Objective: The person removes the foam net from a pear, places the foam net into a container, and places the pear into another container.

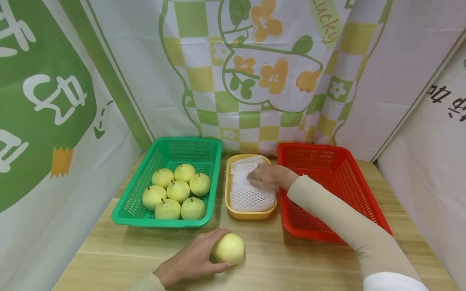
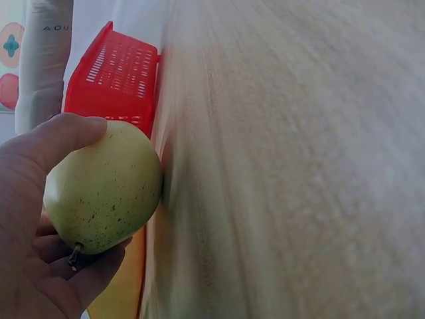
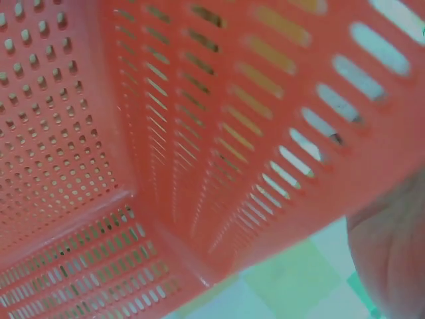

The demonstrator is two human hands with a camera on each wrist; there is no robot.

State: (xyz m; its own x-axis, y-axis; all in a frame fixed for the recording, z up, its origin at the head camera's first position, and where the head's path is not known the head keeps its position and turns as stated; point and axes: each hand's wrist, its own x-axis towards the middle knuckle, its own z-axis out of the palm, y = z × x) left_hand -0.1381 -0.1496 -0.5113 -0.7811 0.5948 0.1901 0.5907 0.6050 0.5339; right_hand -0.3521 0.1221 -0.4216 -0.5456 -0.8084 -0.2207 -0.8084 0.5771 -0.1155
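Note:
My left hand [image 1: 198,254] grips a pale yellow-green pear [image 1: 228,249] on the wooden table. In the left wrist view the pear's stem [image 2: 75,255] points toward the lower fingers, and the thumb [image 2: 73,133] lies over its upper side. My right hand [image 1: 271,176] reaches over the red basket's edge onto white foam fruit nets [image 1: 251,198] in a yellow tray [image 1: 249,215]. Its fingers are bent down on the nets; the fingertips are hidden, so whether they pinch one is unclear. The right wrist view catches only part of that hand [image 3: 392,246].
On the left, a green basket [image 1: 164,222] holds several pears [image 1: 178,190]. A red basket [image 1: 358,182] stands at the right, its near part under the right forearm; the visible inside shows bare mesh. Printed curtains [image 1: 204,52] hang behind and beside the table [image 1: 291,266].

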